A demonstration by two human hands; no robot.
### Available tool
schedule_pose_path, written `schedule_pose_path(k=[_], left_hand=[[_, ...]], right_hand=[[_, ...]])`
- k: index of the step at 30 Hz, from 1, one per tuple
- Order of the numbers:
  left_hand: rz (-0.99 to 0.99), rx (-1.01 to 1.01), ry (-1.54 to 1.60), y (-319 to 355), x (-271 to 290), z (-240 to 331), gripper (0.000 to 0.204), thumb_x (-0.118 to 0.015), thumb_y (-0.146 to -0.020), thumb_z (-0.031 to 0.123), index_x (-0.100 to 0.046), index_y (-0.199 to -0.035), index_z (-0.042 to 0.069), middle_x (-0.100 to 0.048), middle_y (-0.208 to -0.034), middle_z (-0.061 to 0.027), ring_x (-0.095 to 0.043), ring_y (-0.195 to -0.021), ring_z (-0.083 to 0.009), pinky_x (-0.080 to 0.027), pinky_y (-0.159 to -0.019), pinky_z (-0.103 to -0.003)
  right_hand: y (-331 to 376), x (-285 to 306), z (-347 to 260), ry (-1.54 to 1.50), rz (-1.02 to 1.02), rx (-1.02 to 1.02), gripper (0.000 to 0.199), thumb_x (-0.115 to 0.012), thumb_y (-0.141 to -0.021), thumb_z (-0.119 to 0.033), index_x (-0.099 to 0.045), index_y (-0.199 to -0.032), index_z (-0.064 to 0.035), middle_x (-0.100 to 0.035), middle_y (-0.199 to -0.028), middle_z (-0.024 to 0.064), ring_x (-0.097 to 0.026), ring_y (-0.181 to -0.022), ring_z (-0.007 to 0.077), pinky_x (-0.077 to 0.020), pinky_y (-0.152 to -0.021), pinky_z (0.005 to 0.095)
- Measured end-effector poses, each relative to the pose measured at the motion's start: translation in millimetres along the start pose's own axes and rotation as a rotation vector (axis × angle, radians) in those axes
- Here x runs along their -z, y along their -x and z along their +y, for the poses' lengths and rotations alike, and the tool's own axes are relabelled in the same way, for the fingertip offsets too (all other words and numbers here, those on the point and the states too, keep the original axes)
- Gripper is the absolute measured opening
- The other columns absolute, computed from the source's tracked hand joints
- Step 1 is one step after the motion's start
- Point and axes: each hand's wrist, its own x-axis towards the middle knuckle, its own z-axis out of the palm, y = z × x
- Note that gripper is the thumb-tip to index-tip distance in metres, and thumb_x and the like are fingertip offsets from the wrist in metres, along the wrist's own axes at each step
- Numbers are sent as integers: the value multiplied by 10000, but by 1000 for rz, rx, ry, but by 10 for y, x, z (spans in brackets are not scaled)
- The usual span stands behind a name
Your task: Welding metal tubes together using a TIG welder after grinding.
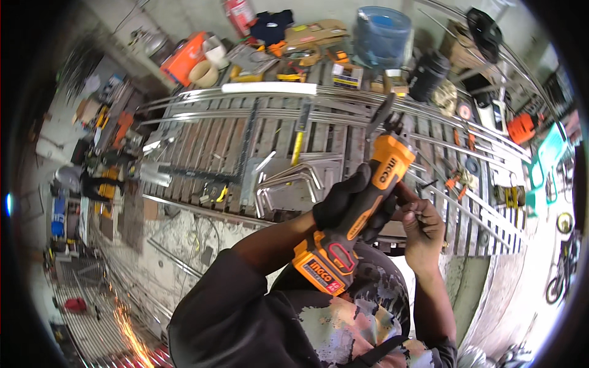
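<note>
My left hand (338, 201), in a black glove, is wrapped round the body of an orange and black cordless angle grinder (363, 211). The grinder slants across my lap, its battery end low and its head with the dark disc up over the slatted workbench (343, 132). Right of the grinder is my bare right hand (423, 233), closed with the fingers curled and the thumb up. Whatever it may hold is hidden. Bent shiny metal tubes (288, 182) lie on the bench left of my gloved hand, near a black metal square (245, 144).
Long metal tubes (202, 115) run across the bench. A tape measure (215, 192) lies near its front edge. Along the back stand a blue plastic tub (383, 37), boxes and tools. An orange clamp (455, 184) sits to the right. Sparks (132, 334) fly at the lower left.
</note>
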Motion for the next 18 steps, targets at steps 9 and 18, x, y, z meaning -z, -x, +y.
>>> schedule_pose_path(k=[9, 18], left_hand=[[758, -144, -418, 501, 982, 908, 349, -661, -1008, 454, -660, -1004, 105, -624, -779, -9, -636, -651, -139, -541, -610, -295], [965, 76, -1137, 2317, 3113, 2630, 205, -666, -998, 282, -628, -867, 129, -621, -704, -30, -625, -590, -172, -549, -566, -348]], right_hand=[[359, 1058, 189, 343, 272, 82, 169, -608, -1033, -15, -696, -1178, -13, -694, -1278, 136, -629, -1210, 236, -463, -1069, 378], [1862, 2380, 440, 488, 744, -377, 131, -589, -1032, -109, -649, -1107, -20, -561, -938, 1, -515, -872, 104, -426, -745, 271]])
